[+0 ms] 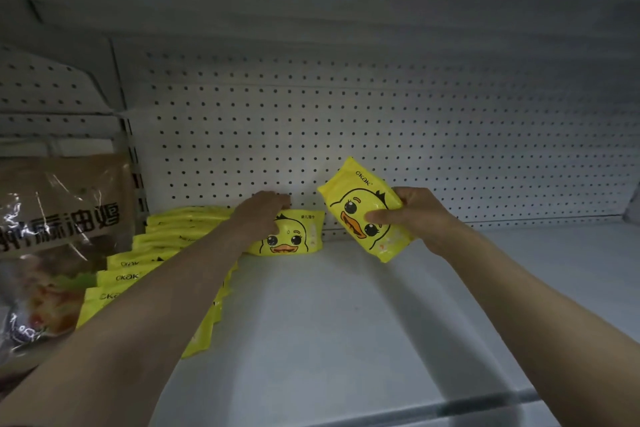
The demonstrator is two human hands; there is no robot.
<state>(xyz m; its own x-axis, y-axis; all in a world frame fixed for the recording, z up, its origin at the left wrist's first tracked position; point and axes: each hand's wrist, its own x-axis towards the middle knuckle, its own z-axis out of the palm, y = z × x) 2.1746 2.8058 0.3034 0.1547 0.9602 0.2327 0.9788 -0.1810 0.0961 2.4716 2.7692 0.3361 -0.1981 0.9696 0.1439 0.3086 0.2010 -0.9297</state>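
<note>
A yellow pack with a cartoon duck face (pixel 360 205) is lifted above the white shelf (pixel 346 315), tilted, and my right hand (pixel 412 215) grips it from its right side, thumb across the front. A second yellow duck pack (pixel 294 236) stands on its edge against the pegboard back wall. My left hand (pixel 259 213) rests on the top of this standing pack, fingers curved over it. To its left, a row of several more yellow packs (pixel 145 264) runs toward the front, partly hidden by my left forearm.
A large brown plastic food bag with printed characters (pixel 59 229) stands at the far left, beyond a shelf upright (pixel 133 156). The white pegboard (pixel 381 135) closes the back. Another shelf hangs overhead. The shelf surface stretches right and forward of the packs.
</note>
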